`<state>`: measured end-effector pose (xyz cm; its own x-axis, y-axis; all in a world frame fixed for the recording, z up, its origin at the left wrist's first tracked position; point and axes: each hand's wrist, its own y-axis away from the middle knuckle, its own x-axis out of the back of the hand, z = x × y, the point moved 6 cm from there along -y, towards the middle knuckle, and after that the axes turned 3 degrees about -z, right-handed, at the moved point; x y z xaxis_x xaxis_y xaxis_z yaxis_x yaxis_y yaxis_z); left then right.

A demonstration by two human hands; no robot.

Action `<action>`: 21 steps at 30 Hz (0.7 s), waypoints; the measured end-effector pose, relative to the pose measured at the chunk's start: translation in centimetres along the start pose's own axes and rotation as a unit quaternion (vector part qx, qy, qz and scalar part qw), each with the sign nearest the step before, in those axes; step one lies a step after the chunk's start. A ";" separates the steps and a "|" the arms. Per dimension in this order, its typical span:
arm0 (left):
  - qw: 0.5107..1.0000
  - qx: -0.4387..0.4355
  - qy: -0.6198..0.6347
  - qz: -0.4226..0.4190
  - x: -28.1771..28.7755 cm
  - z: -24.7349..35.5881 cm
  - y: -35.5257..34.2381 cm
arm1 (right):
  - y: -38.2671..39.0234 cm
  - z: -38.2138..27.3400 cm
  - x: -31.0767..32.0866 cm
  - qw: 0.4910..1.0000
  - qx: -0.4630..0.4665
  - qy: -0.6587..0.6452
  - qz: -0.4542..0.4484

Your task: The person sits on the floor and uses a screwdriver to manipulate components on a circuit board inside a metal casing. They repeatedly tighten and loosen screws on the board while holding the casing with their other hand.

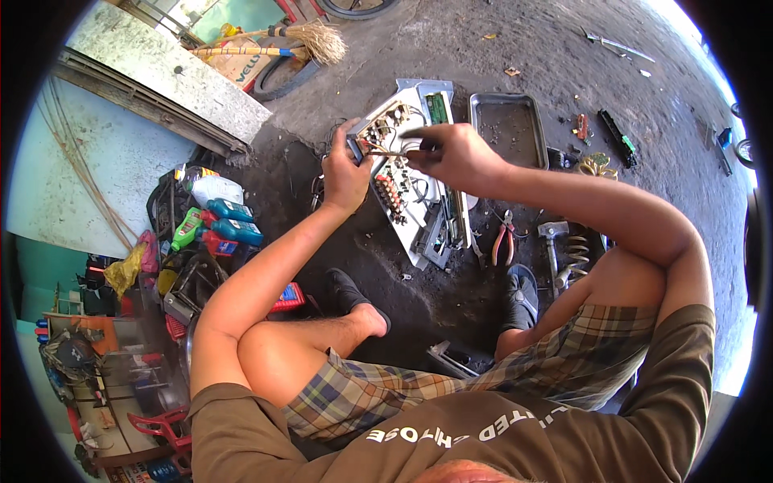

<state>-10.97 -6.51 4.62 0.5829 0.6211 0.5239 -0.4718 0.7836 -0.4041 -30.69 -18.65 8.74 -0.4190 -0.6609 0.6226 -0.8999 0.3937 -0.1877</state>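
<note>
An opened electronic device (411,223) with a pale metal chassis, wires and circuit boards lies on the ground before me. My left hand (347,175) grips the dark edge piece at its far left corner, fingers wrapped round it. My right hand (460,158) is closed on a slim rod-like tool (392,153), whose exact kind I cannot make out. Its tip points left into the wiring beside my left hand. A green circuit board (436,108) sits at the device's far right. Red-handled pliers (503,241) lie right of the device.
A metal tray (535,133) with small bits stands behind my right hand. A coil-spring shock absorber (575,256) lies near my right knee. Colourful bottles (233,221) cluster at left. Straw brooms (314,44) and a tire (282,80) lie at the back beside a pale wall.
</note>
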 end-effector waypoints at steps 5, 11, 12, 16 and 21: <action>0.999 0.027 -0.025 -0.001 -0.2 -0.1 0.0 | 0.2 2.2 -0.2 0.940 -0.293 -0.151 -0.090; 1.000 0.025 0.001 -0.014 -0.2 0.2 0.0 | 0.0 2.5 -0.1 0.965 -0.123 -0.228 0.038; 1.000 0.024 -0.006 -0.015 -0.1 0.4 0.0 | -0.2 3.7 -0.6 0.946 -0.179 -0.270 0.021; 0.999 0.033 -0.009 -0.017 0.1 0.4 -0.1 | -0.2 2.8 -0.8 0.967 -0.079 -0.241 0.036; 0.999 0.030 -0.015 -0.018 0.3 0.7 0.0 | 0.2 1.8 -0.2 0.934 -0.205 -0.292 0.029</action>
<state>-11.23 -6.34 5.32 0.5814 0.5904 0.5598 -0.4901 0.8034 -0.3383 -31.03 -19.60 7.16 -0.5681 -0.8193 0.0774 -0.8015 0.5722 0.1737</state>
